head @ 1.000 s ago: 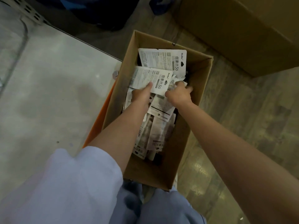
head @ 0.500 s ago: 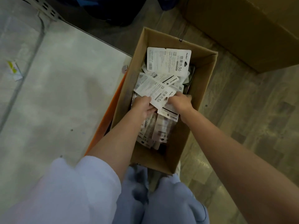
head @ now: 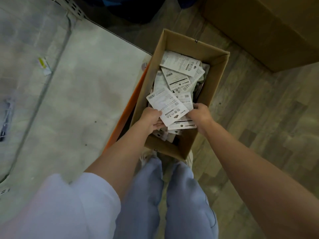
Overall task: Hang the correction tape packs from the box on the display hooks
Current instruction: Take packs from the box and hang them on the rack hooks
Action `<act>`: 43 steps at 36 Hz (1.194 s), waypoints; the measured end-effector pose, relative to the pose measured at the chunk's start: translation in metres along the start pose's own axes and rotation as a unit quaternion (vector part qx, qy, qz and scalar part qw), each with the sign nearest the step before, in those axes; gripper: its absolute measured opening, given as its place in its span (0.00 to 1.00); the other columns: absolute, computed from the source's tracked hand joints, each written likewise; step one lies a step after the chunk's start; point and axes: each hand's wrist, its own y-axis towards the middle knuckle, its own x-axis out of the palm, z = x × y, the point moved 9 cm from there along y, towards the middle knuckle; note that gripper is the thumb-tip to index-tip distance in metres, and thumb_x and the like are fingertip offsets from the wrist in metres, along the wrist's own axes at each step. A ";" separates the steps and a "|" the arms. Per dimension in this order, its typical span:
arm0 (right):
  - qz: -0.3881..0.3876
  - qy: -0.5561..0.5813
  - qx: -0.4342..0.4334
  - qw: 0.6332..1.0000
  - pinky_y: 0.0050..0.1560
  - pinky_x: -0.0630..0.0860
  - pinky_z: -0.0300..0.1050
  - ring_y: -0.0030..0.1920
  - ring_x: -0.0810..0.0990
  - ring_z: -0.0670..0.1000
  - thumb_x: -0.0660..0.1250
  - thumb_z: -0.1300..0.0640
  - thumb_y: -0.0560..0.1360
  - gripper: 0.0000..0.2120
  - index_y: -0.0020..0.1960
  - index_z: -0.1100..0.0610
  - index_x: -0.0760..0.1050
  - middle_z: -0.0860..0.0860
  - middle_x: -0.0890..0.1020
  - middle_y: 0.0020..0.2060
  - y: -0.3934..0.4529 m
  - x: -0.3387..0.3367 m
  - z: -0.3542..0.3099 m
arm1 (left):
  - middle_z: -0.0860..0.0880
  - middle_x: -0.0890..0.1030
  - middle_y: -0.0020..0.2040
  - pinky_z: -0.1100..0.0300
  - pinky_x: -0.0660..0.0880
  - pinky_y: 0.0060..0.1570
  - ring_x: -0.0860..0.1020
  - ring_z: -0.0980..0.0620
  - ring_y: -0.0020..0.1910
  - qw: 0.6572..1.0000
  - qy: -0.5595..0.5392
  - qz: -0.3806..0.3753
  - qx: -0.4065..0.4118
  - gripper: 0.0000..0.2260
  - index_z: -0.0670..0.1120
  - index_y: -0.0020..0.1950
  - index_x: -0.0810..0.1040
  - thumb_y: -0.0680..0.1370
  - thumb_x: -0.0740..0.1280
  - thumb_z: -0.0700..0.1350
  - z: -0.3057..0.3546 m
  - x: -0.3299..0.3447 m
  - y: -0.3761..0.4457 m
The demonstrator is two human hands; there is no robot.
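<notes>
An open cardboard box [head: 219, 71] stands on the wooden floor in front of my legs, filled with several white correction tape packs [head: 181, 64] lying loose. My left hand [head: 150, 119] grips the lower left edge of a white pack [head: 168, 107] printed with "36", held over the near half of the box. My right hand [head: 201, 114] holds the right side of that pack and another pack just under it. No display hooks are in view.
A pale grey shelf base [head: 77, 94] with an orange edge [head: 127, 111] runs along the box's left side. A larger cardboard box [head: 269, 26] lies at the upper right. A small white-and-yellow scrap [head: 44, 65] rests on the grey surface.
Both hands have drawn back toward the near end of the box, lifting the "36" pack with them. The view has risen, so the box looks farther away.
</notes>
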 end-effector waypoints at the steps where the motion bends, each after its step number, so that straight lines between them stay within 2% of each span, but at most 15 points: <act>1: -0.008 0.004 -0.002 1.000 0.41 0.78 0.43 0.48 0.81 0.52 0.61 0.68 0.78 0.18 0.66 0.59 0.71 0.53 0.82 0.54 -0.008 0.000 -0.003 | 0.42 0.80 0.60 0.59 0.77 0.33 0.79 0.50 0.48 1.000 -0.001 0.002 0.006 0.13 0.42 0.66 0.71 0.82 0.57 0.36 0.001 -0.002 -0.009; 3: -0.017 0.006 -0.003 1.000 0.38 0.78 0.43 0.45 0.81 0.50 0.59 0.67 0.79 0.16 0.64 0.57 0.72 0.50 0.82 0.48 -0.026 -0.002 -0.009 | 0.43 0.80 0.59 0.59 0.78 0.34 0.79 0.50 0.47 1.000 0.000 0.004 0.015 0.11 0.42 0.63 0.71 0.82 0.57 0.36 0.004 -0.005 -0.027; 6: -0.029 0.022 -0.005 0.999 0.38 0.79 0.44 0.46 0.81 0.52 0.57 0.66 0.80 0.12 0.60 0.56 0.72 0.52 0.82 0.50 -0.054 -0.008 -0.021 | 0.43 0.80 0.58 0.55 0.79 0.46 0.79 0.49 0.49 1.000 0.002 0.003 0.028 0.05 0.45 0.52 0.71 0.82 0.58 0.36 0.011 -0.009 -0.056; 8: -0.029 0.029 -0.015 0.999 0.37 0.78 0.44 0.44 0.82 0.51 0.57 0.66 0.80 0.12 0.57 0.55 0.74 0.51 0.82 0.48 -0.073 -0.014 -0.031 | 0.43 0.80 0.57 0.56 0.78 0.44 0.79 0.49 0.49 0.999 -0.006 0.007 0.040 0.06 0.45 0.48 0.69 0.81 0.59 0.36 0.017 -0.013 -0.077; 10: -0.022 0.044 -0.027 0.998 0.36 0.77 0.42 0.40 0.80 0.48 0.57 0.66 0.80 0.12 0.56 0.54 0.74 0.48 0.81 0.43 -0.091 -0.022 -0.042 | 0.43 0.79 0.58 0.57 0.77 0.40 0.79 0.48 0.50 0.999 -0.015 0.017 0.048 0.04 0.44 0.51 0.68 0.81 0.59 0.35 0.025 -0.018 -0.097; 13: -0.019 0.064 -0.041 0.997 0.39 0.77 0.42 0.40 0.79 0.47 0.54 0.67 0.80 0.13 0.55 0.54 0.73 0.48 0.80 0.44 -0.119 -0.033 -0.059 | 0.43 0.78 0.61 0.60 0.76 0.34 0.78 0.47 0.53 0.997 0.000 0.027 0.066 0.06 0.44 0.53 0.67 0.81 0.58 0.34 0.036 -0.028 -0.129; 18: -0.049 0.033 -0.071 0.996 0.41 0.76 0.44 0.43 0.80 0.50 0.55 0.62 0.81 0.09 0.54 0.54 0.74 0.51 0.82 0.47 -0.173 -0.032 -0.091 | 0.44 0.79 0.59 0.60 0.76 0.35 0.79 0.48 0.50 0.995 0.018 0.021 0.095 0.05 0.43 0.53 0.68 0.81 0.60 0.34 0.049 -0.043 -0.192; 21: -0.094 0.025 -0.091 0.991 0.38 0.77 0.42 0.45 0.81 0.53 0.61 0.55 0.80 0.05 0.54 0.55 0.74 0.54 0.82 0.50 -0.216 -0.020 -0.112 | 0.43 0.80 0.58 0.59 0.77 0.36 0.80 0.48 0.47 0.994 0.029 0.019 0.104 0.06 0.45 0.50 0.69 0.80 0.61 0.35 0.052 -0.052 -0.231; 25: -0.143 -0.008 -0.136 0.980 0.31 0.77 0.42 0.38 0.82 0.49 0.68 0.61 0.76 0.08 0.50 0.53 0.69 0.51 0.82 0.45 -0.273 -0.005 -0.144 | 0.44 0.80 0.55 0.59 0.78 0.39 0.81 0.48 0.46 0.990 0.024 0.037 0.137 0.08 0.46 0.45 0.69 0.80 0.62 0.35 0.063 -0.071 -0.287; 28: -0.159 -0.047 -0.160 0.973 0.36 0.78 0.45 0.41 0.82 0.50 0.68 0.63 0.75 0.10 0.50 0.53 0.69 0.50 0.81 0.46 -0.307 0.001 -0.165 | 0.46 0.80 0.52 0.62 0.77 0.37 0.81 0.50 0.44 0.985 0.015 0.059 0.163 0.09 0.46 0.44 0.69 0.79 0.63 0.35 0.071 -0.091 -0.329; 32: -0.183 -0.071 -0.194 0.961 0.43 0.81 0.51 0.43 0.82 0.53 0.67 0.66 0.75 0.10 0.50 0.57 0.68 0.54 0.81 0.48 -0.354 0.007 -0.194 | 0.44 0.81 0.53 0.60 0.77 0.43 0.80 0.51 0.41 0.979 0.018 0.067 0.192 0.05 0.45 0.47 0.70 0.79 0.65 0.37 0.079 -0.116 -0.378; 35: -0.210 -0.073 -0.217 0.951 0.41 0.80 0.49 0.41 0.81 0.52 0.66 0.68 0.76 0.10 0.53 0.60 0.67 0.53 0.81 0.46 -0.394 0.013 -0.218 | 0.48 0.81 0.49 0.60 0.77 0.45 0.80 0.54 0.40 0.969 0.011 0.092 0.230 0.05 0.44 0.50 0.71 0.79 0.67 0.41 0.091 -0.138 -0.423; 37: -0.227 -0.070 -0.241 0.941 0.42 0.81 0.50 0.43 0.82 0.52 0.66 0.68 0.76 0.10 0.53 0.60 0.68 0.53 0.81 0.47 -0.423 0.017 -0.235 | 0.49 0.81 0.48 0.59 0.77 0.48 0.79 0.54 0.42 0.958 -0.008 0.111 0.264 0.06 0.45 0.49 0.71 0.78 0.68 0.42 0.101 -0.153 -0.457; 40: -0.236 -0.081 -0.287 0.925 0.51 0.80 0.56 0.49 0.82 0.55 0.67 0.66 0.75 0.10 0.54 0.60 0.69 0.56 0.81 0.51 -0.463 0.023 -0.257 | 0.46 0.81 0.53 0.55 0.77 0.55 0.80 0.50 0.49 0.941 -0.031 0.132 0.310 0.08 0.43 0.52 0.71 0.77 0.69 0.41 0.111 -0.175 -0.507; 43: -0.257 -0.073 -0.314 0.911 0.55 0.79 0.58 0.51 0.82 0.57 0.67 0.67 0.75 0.08 0.50 0.59 0.69 0.57 0.81 0.52 -0.502 0.031 -0.272 | 0.45 0.80 0.55 0.59 0.78 0.49 0.80 0.50 0.49 0.929 -0.053 0.116 0.347 0.09 0.42 0.58 0.71 0.79 0.65 0.38 0.118 -0.185 -0.553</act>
